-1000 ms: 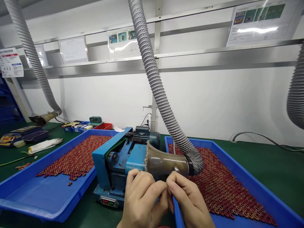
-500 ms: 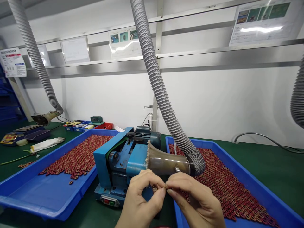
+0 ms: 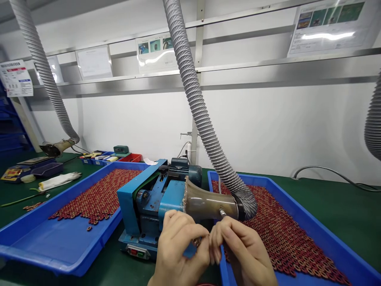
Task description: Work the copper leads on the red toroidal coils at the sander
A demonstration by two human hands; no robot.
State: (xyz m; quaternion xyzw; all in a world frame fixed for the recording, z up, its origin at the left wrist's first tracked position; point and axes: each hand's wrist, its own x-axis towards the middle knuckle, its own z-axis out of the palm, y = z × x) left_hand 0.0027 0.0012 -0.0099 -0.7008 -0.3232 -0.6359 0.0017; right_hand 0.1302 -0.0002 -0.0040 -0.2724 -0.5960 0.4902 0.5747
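Note:
My left hand (image 3: 181, 248) is closed in front of the blue belt machine (image 3: 175, 198), thumb and forefinger pinched. A bit of a small copper-coloured ring (image 3: 196, 241) shows inside its curled fingers. Fingertips of my right hand (image 3: 242, 246) meet those of the left; this hand is closed too, and whatever it pinches is hidden. Just behind the hands is the machine's brown suction funnel (image 3: 208, 200), with a grey corrugated hose (image 3: 202, 119) rising from it. Dark red rings with copper-coloured faces (image 3: 279, 226) lie in the blue tray (image 3: 327, 234) on the right.
Left of the machine, another blue tray (image 3: 44, 246) holds many similar rings (image 3: 104, 190). A white glove (image 3: 59, 180), small tool bins (image 3: 104, 159) and a second hose (image 3: 49, 71) are farther left. Red and green switch buttons (image 3: 137, 252) sit low on the machine's front.
My right hand has turned, its fingers now curled closer together beside the left fingertips. My left hand has rolled slightly, its fingers more bunched. Machine and trays have stayed put.

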